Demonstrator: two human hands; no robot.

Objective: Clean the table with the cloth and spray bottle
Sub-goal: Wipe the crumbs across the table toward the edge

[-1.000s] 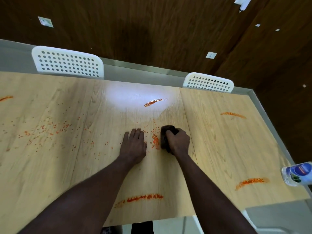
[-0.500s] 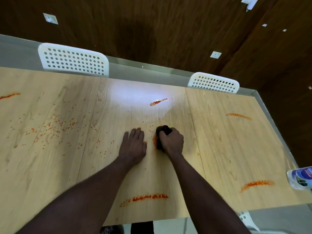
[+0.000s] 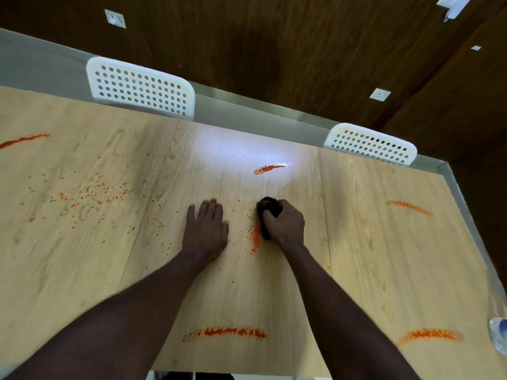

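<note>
No writing can be read anywhere; the clear plastic spray bottle with a patch of blue label [image 3: 499, 334] sits at the lower right edge of the frame, mostly cut off, and its label is too blurred to make out. The balled-up dark cloth [image 3: 269, 205] lies just right of the frame's centre on the pale wood-grain table [image 3: 370, 256]; the right hand [image 3: 286, 225] is curled over it, fingers wrapped round the bundle, holding it down on the tabletop. A short smear of orange crumbs [image 3: 255, 237] runs along the cloth's left side, touching it. The left hand [image 3: 206, 229] lies just left of that smear, palm down and flat on the wood, fingers straight and close together, apart from the cloth. The bottle is well apart from both hands, to their lower right. Scattered orange specks [image 3: 87, 196] dot the left of the table; a long orange streak [image 3: 227, 331] crosses the lower centre between the forearms.
</note>
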